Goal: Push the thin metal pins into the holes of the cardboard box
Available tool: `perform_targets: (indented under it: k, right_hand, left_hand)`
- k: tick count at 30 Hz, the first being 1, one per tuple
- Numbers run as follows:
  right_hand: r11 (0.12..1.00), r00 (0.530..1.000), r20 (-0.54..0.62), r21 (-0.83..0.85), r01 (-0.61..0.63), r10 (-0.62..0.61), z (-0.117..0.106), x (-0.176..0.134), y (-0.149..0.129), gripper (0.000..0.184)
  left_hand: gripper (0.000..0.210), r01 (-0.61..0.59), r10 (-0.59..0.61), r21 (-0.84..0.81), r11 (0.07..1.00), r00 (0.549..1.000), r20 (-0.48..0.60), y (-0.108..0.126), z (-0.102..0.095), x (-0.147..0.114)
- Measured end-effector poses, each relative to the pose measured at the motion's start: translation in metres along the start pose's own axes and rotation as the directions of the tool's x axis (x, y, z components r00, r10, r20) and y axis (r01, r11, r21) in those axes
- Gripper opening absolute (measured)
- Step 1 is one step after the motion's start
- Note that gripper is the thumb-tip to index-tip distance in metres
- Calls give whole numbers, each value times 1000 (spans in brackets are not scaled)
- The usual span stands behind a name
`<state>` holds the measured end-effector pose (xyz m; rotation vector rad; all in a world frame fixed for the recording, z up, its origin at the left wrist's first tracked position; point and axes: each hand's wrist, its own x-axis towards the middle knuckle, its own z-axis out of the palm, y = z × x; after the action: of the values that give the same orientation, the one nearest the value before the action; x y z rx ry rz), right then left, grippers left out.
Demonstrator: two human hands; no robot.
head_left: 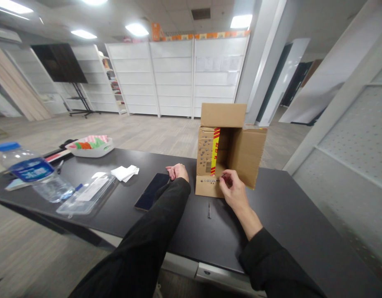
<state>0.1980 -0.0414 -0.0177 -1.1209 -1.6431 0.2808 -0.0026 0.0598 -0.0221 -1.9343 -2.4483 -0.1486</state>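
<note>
An open cardboard box [220, 187] stands on the dark table, its opening facing me. Round metal screw heads dot its left flap, and a row of them runs along the lower flap. At the right end of that row, my right hand [236, 191] pinches what looks like a small screw, mostly covered by the fingertips. My left hand [179, 171] rests left of the box, beside a dark phone [150, 194]; its fingers are curled in, and whatever they hold is hidden. Two thin metal pins, screws or nails [209, 210], lie in front of the box.
Left of the phone are a clear plastic case [93, 194], crumpled white tissue [125, 173] and a water bottle [35, 176]. A white basket [97, 153] with colourful contents sits at the table's far left edge. A white perforated panel [352, 153] rises on the right.
</note>
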Motion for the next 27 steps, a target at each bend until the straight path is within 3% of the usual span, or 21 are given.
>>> perform_targets:
  k: [6,12,19,27]
  right_hand:
    - [1000,1000,19,-10,24,-24,1,0,5,15]
    - [987,988,50,-58,149,-146,-1,3,0,14]
    - [967,969,69,-75,242,-237,0,4,0,16]
    - [944,969,86,-221,245,-232,1,2,0,14]
  left_hand:
    - [51,173,-177,268,948,984,-8,5,-2,-1]
    - [47,200,-208,380,903,978,-19,6,-2,0]
    - [45,202,-199,427,882,979,-53,6,2,0]
    - [49,154,-139,362,919,988,-67,2,-2,-5]
